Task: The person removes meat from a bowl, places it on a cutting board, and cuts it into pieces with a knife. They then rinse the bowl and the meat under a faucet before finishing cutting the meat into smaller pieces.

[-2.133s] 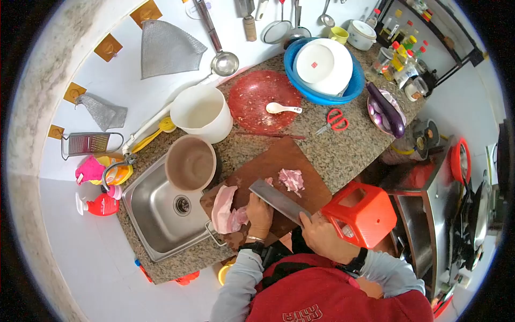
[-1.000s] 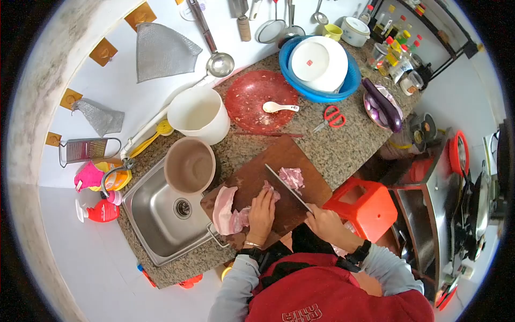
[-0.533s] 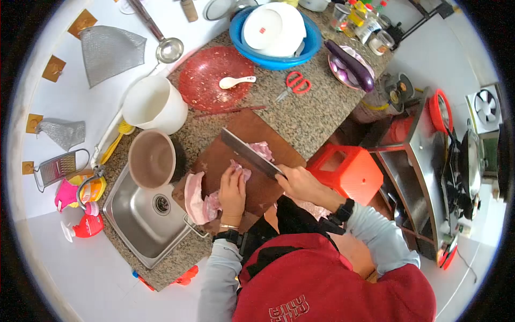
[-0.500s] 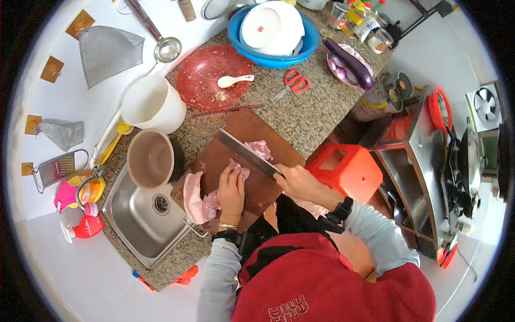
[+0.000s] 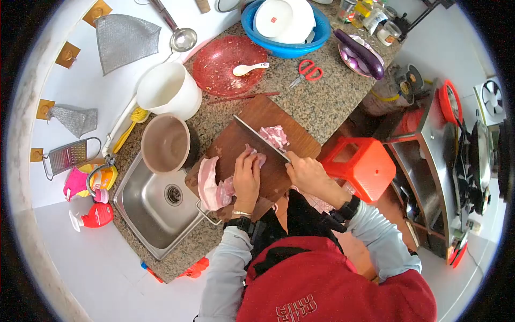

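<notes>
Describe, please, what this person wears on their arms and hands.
Both arms are covered by long pale grey-blue sleeves. The left hand is bare, with a thin metal bracelet and a black band at its wrist. The right hand is bare too, with a black wristwatch.

Left hand (image 5: 247, 180) presses down, fingers curled; right hand (image 5: 304, 174) clenched.

Two hands: left hand (image 5: 247, 180), right hand (image 5: 306, 174). One cleaver (image 5: 261, 138). One cutting board (image 5: 233, 146). Meat in two lots: one slab (image 5: 208, 185), one sliced pile (image 5: 273, 135). One red plate (image 5: 221, 56), one white spoon (image 5: 248, 68), one pair of scissors (image 5: 307, 70), one white bucket (image 5: 169, 91), one brown bowl (image 5: 165, 144), one blue basin (image 5: 284, 52), one red stool (image 5: 360, 163).
</notes>
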### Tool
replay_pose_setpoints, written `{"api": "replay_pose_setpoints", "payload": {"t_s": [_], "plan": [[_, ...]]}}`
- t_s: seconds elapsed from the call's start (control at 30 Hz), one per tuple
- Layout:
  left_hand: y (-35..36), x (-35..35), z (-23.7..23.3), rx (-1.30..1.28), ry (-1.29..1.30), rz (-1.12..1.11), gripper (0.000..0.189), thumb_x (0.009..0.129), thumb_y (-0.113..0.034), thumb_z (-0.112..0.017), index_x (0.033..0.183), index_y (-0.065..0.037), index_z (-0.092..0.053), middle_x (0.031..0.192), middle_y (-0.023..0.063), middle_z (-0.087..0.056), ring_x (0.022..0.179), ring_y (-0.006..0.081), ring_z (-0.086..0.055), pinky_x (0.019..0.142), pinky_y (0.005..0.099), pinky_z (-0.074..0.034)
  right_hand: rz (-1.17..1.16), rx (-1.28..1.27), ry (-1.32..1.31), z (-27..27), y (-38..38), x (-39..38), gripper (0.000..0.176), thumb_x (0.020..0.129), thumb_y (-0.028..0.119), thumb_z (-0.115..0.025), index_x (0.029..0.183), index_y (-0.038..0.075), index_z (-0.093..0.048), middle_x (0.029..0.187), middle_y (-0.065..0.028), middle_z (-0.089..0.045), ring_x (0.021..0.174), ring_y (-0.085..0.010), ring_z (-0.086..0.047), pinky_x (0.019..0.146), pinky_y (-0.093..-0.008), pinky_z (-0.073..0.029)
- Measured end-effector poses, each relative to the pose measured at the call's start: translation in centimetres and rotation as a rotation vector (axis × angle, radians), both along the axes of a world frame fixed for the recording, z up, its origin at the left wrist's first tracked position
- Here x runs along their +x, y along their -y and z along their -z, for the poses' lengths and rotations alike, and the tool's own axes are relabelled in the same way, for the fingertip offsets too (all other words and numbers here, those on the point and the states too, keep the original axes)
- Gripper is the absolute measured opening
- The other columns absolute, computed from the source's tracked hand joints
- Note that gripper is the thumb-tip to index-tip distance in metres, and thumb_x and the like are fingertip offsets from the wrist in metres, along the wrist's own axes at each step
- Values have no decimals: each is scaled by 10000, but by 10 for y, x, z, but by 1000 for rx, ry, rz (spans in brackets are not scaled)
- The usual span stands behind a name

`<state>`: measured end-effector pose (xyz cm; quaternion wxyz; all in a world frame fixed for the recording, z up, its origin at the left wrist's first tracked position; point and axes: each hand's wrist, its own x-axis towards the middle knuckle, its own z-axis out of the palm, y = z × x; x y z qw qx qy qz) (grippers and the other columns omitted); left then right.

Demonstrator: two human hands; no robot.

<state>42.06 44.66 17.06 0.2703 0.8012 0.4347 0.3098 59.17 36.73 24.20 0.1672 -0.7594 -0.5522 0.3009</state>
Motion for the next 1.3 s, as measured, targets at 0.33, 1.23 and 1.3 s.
{"api": "replay_pose_setpoints", "payload": {"t_s": [0.33,1.23,1.3], "plan": [[5,-9,2,-29,61,-25,234,869,-91,-637,1079,9,-615,1180,186,-587,1060,368,-579,912,411,-469,24,41,51,-2,2,-4,274,948,281,-483,1085,56,-559,724,-271,-637,716,-475,-629,673,-576,-497],[11,-1,-1,-44,-2,-93,208,831,-59,-653,1025,-7,-598,1207,176,-585,1063,367,-582,885,410,-484,-183,-82,38,-40,28,7,244,949,208,-475,1075,7,-533,680,-253,-624,656,-455,-625,591,-566,-491],[10,-1,1,-53,2,-86,201,835,-63,-648,1021,-6,-597,1201,181,-585,1058,370,-582,878,414,-485,-195,-120,35,-36,24,3,233,947,202,-476,1049,0,-532,673,-249,-624,651,-451,-629,584,-560,-496]]}}
